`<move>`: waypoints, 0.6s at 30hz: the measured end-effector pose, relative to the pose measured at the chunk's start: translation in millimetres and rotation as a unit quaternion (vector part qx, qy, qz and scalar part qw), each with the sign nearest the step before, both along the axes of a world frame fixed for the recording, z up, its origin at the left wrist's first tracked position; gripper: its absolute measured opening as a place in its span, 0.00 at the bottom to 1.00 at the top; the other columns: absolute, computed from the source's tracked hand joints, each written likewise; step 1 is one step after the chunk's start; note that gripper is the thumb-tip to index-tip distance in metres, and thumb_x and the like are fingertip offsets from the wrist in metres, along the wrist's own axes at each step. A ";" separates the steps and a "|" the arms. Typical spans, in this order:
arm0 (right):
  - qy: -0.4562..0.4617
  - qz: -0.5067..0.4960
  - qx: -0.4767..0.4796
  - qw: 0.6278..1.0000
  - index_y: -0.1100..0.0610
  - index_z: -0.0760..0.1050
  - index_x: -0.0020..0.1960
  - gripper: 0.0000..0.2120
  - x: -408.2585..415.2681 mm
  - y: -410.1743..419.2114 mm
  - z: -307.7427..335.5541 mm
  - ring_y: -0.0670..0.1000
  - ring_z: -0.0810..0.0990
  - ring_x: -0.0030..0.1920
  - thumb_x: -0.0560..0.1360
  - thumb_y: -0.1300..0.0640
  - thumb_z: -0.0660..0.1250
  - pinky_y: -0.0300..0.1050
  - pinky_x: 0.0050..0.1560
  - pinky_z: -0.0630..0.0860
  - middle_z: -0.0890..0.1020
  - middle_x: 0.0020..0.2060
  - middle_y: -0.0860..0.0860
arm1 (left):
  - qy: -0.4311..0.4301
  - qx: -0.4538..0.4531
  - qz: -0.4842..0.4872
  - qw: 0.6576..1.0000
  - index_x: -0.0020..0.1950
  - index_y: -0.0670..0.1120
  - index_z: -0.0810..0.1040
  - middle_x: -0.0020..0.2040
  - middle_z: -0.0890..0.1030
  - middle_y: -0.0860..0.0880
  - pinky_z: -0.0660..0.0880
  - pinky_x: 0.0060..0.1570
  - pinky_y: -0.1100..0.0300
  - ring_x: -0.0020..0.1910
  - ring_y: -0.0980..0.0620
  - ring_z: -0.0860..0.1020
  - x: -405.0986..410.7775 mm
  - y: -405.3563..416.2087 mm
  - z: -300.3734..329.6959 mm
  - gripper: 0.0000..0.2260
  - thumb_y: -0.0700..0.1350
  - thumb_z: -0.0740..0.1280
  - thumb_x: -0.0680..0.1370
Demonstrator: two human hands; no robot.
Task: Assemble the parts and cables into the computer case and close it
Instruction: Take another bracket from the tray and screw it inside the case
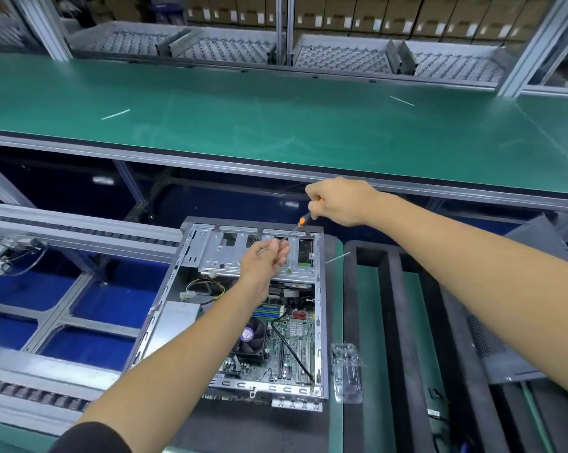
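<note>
Holding a screwdriver [300, 223] by its orange handle, the right hand [340, 202] was closed around the grip and raised over the far end of the case [318, 322]. The shaft slanted down to the left hand [264, 261], whose fingertips were pinched together around the tip. Whether a screw sat between them could not be told; the fingers hid it.

The case lay open on its side on the mat [336, 429], motherboard up, with the fan [250, 336] near the middle and a black cable [291, 349] crossing the board. The drive cage [225, 253] filled the far end, directly under both hands. A side panel [518, 325] rested to the right, off the case, so closing was a long way off. A clear plastic tray [346, 372] lay just beside the case's right edge.

The step looked like seating a screw on the tip before driving it into the cage. Doing it well probably meant keeping the shaft steady with the right hand while the left aligned the screw squarely, then lowering both together so it did not drop into the board. The left pinch should let go only once the threads had caught. Loose yellow wires [207, 287] near the cage needed to stay clear of the hole.
</note>
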State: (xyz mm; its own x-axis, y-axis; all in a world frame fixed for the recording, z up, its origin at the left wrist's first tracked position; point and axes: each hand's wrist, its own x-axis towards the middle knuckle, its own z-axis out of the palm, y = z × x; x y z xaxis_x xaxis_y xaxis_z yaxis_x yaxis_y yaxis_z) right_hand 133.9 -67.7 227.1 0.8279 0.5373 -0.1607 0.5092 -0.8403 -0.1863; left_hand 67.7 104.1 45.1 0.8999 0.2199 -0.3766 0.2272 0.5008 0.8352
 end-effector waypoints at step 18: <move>-0.002 -0.023 0.042 0.999 0.53 0.73 0.43 0.09 -2.6 -9.4 4.1 0.54 0.76 0.44 0.80 0.51 0.60 0.47 0.37 0.65 0.83 0.46 0.50 | 0.001 -0.197 -0.016 0.980 0.54 0.41 0.78 0.42 0.83 0.49 0.79 0.43 0.65 0.40 0.57 0.80 1.0 -19.9 10.7 0.10 0.46 0.62 0.84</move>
